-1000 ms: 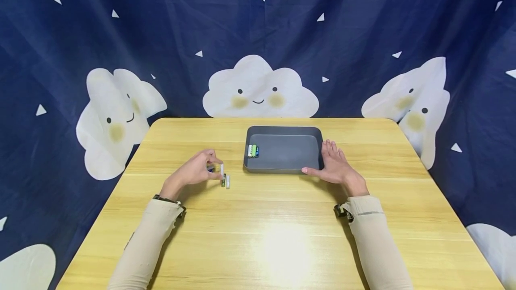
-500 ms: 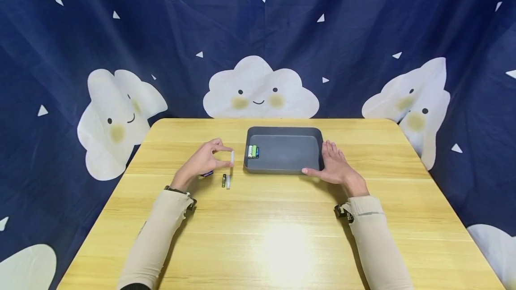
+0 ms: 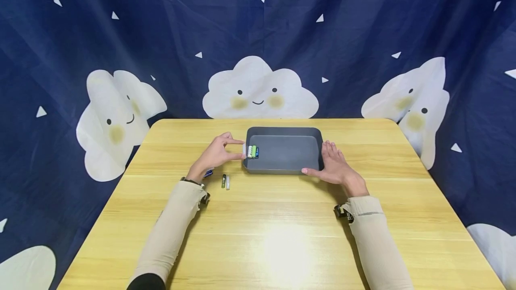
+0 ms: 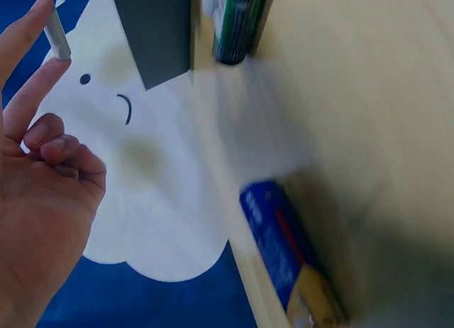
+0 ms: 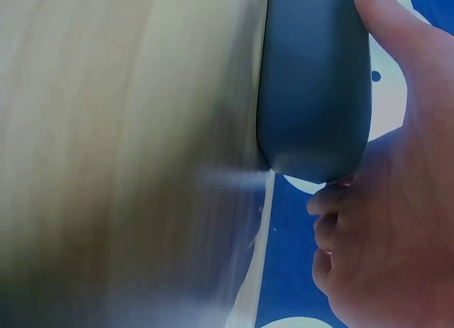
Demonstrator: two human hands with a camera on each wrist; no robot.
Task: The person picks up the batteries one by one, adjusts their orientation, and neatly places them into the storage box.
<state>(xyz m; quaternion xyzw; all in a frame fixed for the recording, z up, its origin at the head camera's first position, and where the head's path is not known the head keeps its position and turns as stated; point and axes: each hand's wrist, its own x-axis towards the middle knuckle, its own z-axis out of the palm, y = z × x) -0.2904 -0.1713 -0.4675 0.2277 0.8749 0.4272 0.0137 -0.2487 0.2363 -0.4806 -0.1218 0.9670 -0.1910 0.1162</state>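
My left hand point(image 3: 217, 153) pinches a white battery point(image 3: 244, 149) by its two ends, between thumb and a straight finger; it overlaps the left rim of the dark grey tray point(image 3: 288, 153). In the left wrist view the same white battery point(image 4: 58, 37) spans the fingertips, with the other fingers curled in. Side by side at the tray's left end lie a white battery point(image 3: 250, 151), a light green one point(image 3: 254, 151) and a blue one point(image 3: 257, 152). My right hand point(image 3: 335, 164) rests against the tray's right front corner, fingers straight along the side, thumb at the front wall.
On the wooden table point(image 3: 258, 209), left of the tray, lie a dark green battery point(image 3: 223, 181) and a white battery point(image 3: 228, 182). A blue battery point(image 3: 208, 173) lies near my left wrist. Behind the table hangs a dark blue curtain point(image 3: 177, 26) with clouds.
My left hand has carried the white battery from beside the loose batteries, right and away from me, to the tray's left rim. My right hand and the tray have stayed put.
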